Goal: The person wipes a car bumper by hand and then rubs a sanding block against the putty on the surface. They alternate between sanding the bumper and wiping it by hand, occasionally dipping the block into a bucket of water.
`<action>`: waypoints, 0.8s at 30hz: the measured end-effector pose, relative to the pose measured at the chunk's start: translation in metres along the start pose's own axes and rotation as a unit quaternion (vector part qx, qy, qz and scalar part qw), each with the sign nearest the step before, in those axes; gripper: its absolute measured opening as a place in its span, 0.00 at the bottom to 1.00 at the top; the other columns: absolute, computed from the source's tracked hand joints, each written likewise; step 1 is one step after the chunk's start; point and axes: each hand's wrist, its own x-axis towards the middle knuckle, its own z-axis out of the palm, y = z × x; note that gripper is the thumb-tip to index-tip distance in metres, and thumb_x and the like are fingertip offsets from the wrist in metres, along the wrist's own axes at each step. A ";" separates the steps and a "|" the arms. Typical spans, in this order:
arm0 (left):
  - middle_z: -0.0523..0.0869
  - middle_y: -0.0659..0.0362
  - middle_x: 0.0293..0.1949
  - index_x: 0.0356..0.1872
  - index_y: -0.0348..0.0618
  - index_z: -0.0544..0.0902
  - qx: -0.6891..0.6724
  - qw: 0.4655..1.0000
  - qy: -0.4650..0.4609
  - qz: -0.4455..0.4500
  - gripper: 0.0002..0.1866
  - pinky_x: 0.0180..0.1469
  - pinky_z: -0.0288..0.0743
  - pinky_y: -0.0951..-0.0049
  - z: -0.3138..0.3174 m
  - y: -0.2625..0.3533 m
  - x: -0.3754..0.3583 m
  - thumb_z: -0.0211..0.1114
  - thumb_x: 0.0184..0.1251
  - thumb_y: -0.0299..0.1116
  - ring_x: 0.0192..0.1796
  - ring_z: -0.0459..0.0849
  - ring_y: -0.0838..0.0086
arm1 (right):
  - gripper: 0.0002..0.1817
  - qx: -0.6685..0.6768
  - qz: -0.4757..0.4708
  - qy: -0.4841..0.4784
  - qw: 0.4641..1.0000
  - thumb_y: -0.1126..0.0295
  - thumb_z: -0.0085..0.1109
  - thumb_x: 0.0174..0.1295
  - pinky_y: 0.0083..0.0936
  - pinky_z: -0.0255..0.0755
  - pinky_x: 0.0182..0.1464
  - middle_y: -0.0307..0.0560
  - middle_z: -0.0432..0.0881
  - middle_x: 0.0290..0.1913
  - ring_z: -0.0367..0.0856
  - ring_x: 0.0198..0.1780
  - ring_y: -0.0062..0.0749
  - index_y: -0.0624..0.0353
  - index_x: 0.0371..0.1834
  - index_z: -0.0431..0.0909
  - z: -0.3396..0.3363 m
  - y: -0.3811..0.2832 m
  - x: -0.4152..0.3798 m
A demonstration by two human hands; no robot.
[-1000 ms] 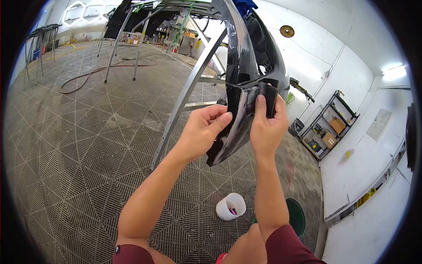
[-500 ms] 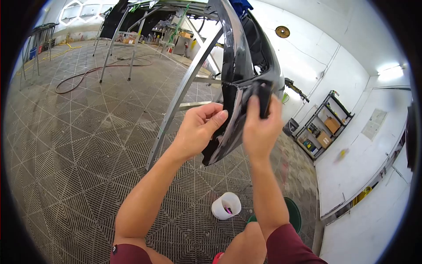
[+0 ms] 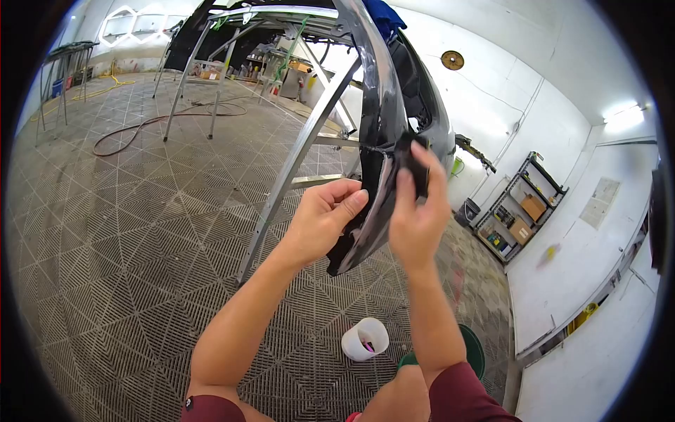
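Observation:
A black car bumper (image 3: 380,77), with dull grey scuffed patches along its edge, hangs down in front of me from a metal stand. My left hand (image 3: 325,214) pinches the bumper's lower left edge between thumb and fingers. On the other side of that edge, my right hand (image 3: 422,211) presses a black sanding block (image 3: 415,158) against the bumper's outer face. Motion smears the right fingers and the block a little. The block's underside is hidden against the panel.
The metal stand's leg (image 3: 302,158) slants down just left of the bumper. Below stand a white tub (image 3: 365,339) with small pink and dark items and a green bucket (image 3: 474,348) partly behind my arm. A shelf rack (image 3: 520,204) is at right; a red hose (image 3: 140,130) lies on the floor.
My right hand has shifted slightly with the sanding block, and its fingers lie differently over it. My left hand keeps its grip on the edge. The view has shifted slightly.

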 end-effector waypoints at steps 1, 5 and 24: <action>0.88 0.67 0.40 0.53 0.34 0.86 0.003 1.000 0.010 0.000 0.13 0.40 0.76 0.84 0.001 0.000 0.000 0.64 0.82 0.35 0.37 0.81 0.88 | 0.19 0.012 0.025 -0.024 0.999 0.80 0.60 0.69 0.43 0.69 0.68 0.59 0.82 0.63 0.79 0.64 0.56 0.63 0.63 0.80 -0.001 0.001 0.013; 0.89 0.64 0.42 0.55 0.33 0.86 0.032 0.999 -0.006 -0.016 0.14 0.42 0.78 0.83 0.000 0.003 0.002 0.64 0.82 0.35 0.39 0.84 0.85 | 0.20 -0.058 -0.114 0.062 0.990 0.77 0.60 0.65 0.44 0.67 0.67 0.57 0.82 0.65 0.80 0.64 0.53 0.56 0.61 0.81 0.017 0.010 -0.099; 0.91 0.62 0.45 0.58 0.34 0.84 -0.138 0.989 -0.024 -0.047 0.15 0.47 0.83 0.79 -0.006 -0.015 0.003 0.62 0.83 0.35 0.44 0.88 0.82 | 0.23 -0.028 -0.122 0.069 0.990 0.76 0.59 0.58 0.46 0.67 0.65 0.56 0.82 0.65 0.80 0.62 0.52 0.52 0.58 0.80 0.018 0.018 -0.060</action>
